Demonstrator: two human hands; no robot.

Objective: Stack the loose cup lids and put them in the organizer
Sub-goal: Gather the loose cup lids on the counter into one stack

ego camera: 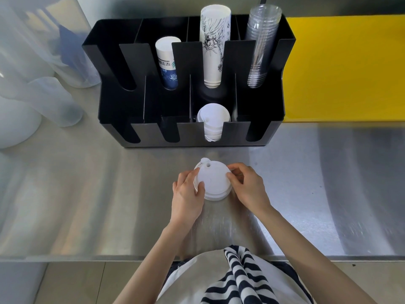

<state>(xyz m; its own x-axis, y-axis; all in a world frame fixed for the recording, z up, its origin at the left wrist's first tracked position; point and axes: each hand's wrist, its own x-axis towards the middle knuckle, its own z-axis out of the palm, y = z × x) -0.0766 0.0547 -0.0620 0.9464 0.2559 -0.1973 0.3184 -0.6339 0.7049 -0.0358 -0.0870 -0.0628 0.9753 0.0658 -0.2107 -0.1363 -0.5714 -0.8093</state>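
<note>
A person stands at a steel counter (87,194) with both bare hands closed around a short stack of white cup lids (213,182). The left hand (188,194) wraps the stack's left edge, its grip grasping the lids with the thumb laid over the top rim. The right hand (247,186) pinches the right edge, its grip also grasping the lids, fingertips curled onto the rim. The topmost lid has a small sip hole and a little tab sticking out at the far side. Whether the stack rests on the counter or is lifted slightly off it, I cannot tell.

Just beyond the hands stands a black organizer (258,106) with slotted compartments in two rows. In its front row, the third compartment from the left holds another stack of white lids (213,119). In the back row a blue-and-white paper cup stack (166,62) leans in the second slot, a tall white printed cup stack (213,47) in the third, and a stack of clear plastic cups (260,44) in the fourth.

A yellow board (344,69) lies to the right of the organizer, and translucent plastic containers (32,102) crowd the counter's left side. A striped cloth (238,277) hangs at the person's front.
</note>
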